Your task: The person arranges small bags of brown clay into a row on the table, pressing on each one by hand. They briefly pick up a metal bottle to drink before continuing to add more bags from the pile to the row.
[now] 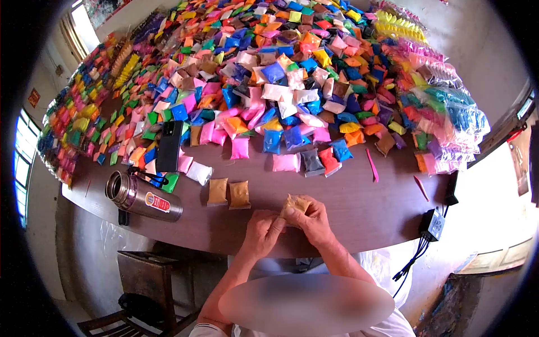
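Near the front edge of the brown table point(348, 219), my left hand point(263, 230) and my right hand point(312, 220) are together around a small tan packet point(296, 203). My right hand grips the packet with the thumb on top. The fingers of my left hand are curled at the packet's lower left side, thumb pressed against it. Two more tan packets, one point(218, 192) beside the other point(240, 195), lie flat to the left of my hands.
A large heap of coloured packets point(273, 71) covers the table's back. At left are a black phone point(169, 147) and a steel flask point(149, 199) on its side. Bagged packets point(449, 121), a pink stick point(372, 167) and a black box with cables point(432, 224) are at right.
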Demonstrator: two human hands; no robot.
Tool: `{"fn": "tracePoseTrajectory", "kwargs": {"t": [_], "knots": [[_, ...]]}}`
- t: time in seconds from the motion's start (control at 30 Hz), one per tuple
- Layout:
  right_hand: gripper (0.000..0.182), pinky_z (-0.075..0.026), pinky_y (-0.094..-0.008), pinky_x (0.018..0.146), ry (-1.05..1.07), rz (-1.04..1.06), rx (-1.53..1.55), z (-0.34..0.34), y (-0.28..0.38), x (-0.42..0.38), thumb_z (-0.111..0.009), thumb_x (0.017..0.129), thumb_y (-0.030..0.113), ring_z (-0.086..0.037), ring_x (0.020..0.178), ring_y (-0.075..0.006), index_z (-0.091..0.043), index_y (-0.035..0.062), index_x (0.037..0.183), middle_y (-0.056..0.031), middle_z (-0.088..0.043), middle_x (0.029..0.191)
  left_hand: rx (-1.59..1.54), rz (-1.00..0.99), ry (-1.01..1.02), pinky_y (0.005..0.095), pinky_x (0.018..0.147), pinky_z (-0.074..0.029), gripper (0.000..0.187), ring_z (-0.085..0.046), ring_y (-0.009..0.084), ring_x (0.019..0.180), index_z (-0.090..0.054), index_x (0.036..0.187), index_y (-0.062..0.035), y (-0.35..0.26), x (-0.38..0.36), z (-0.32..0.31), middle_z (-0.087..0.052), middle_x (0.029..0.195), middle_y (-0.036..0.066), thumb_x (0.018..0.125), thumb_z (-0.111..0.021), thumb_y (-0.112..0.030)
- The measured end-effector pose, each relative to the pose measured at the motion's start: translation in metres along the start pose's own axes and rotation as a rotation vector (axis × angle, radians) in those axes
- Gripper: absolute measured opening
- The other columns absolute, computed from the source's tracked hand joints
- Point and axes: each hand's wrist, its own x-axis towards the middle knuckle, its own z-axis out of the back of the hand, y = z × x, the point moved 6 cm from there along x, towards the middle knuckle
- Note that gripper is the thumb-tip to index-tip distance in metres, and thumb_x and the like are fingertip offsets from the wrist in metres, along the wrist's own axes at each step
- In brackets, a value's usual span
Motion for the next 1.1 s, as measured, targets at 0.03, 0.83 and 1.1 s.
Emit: {"fn": "tracePoseTrajectory", "kwargs": {"t": [0.03,0.83,1.1], "knots": [[0.022,-0.055,-0.0269,0.073,-0.017,0.004,-0.026,0.001,-0.001,0.000,-0.067,0.096,0.017,-0.063,0.083,-0.0116,-0.062,-0.0011,0.109,-0.0036,-0.066,0.094,0.062,-0.073,-0.030,0.0413,0.082,-0.044,0.033,-0.062,0.0306,0.081,-0.067,0.082,-0.0052,-0.006,0.000,0.001,-0.068,0.078,0.008,0.099,-0.055,-0.030],[0.022,-0.053,-0.0265,0.073,-0.060,0.063,-0.086,-0.004,0.004,-0.003,-0.064,0.098,0.018,-0.060,0.083,-0.0099,-0.064,-0.0026,0.106,-0.0030,-0.066,0.095,0.137,-0.139,-0.064,0.0413,0.078,-0.045,0.035,-0.060,0.0322,0.076,-0.062,0.078,-0.0047,-0.012,0.003,0.004,-0.062,0.071,0.008,0.101,-0.051,-0.028],[0.021,-0.049,-0.0237,0.072,-0.175,0.029,-0.030,0.000,0.005,-0.004,-0.067,0.096,0.020,-0.058,0.079,-0.0074,-0.066,0.0000,0.099,-0.0001,-0.065,0.088,0.216,-0.184,-0.051,0.0415,0.077,-0.044,0.032,-0.060,0.0328,0.075,-0.062,0.078,-0.0040,-0.017,0.004,0.001,-0.062,0.072,0.010,0.100,-0.053,-0.026]]}}
